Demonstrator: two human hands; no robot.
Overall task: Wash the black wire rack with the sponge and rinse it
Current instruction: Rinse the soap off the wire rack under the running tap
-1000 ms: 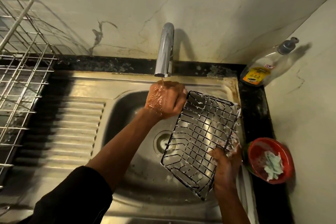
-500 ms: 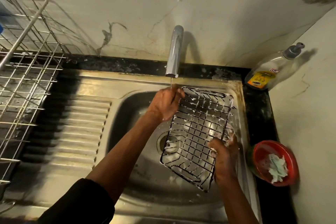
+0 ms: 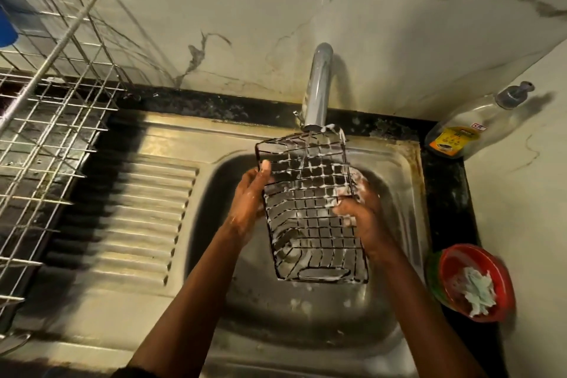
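The black wire rack (image 3: 310, 209), streaked with white foam, is held tilted over the steel sink basin (image 3: 395, 193), its far end right under the tap (image 3: 319, 89). Water runs from the tap onto the rack's top wires. My left hand (image 3: 250, 199) grips the rack's left edge, thumb over the rim. My right hand (image 3: 362, 212) grips the right edge, soapy, fingers curled around the wires. No sponge shows in either hand.
A silver dish-drying rack (image 3: 46, 120) stands on the left beside the ribbed drainboard (image 3: 135, 218). A soap pump bottle (image 3: 466, 129) leans in the back right corner. A red bowl (image 3: 472, 282) holding a whitish scrubber sits on the black counter at right.
My left hand left the tap stream and took the rack's left edge. The rack swung from a slant to straight and rose until its far end sits under the running water.
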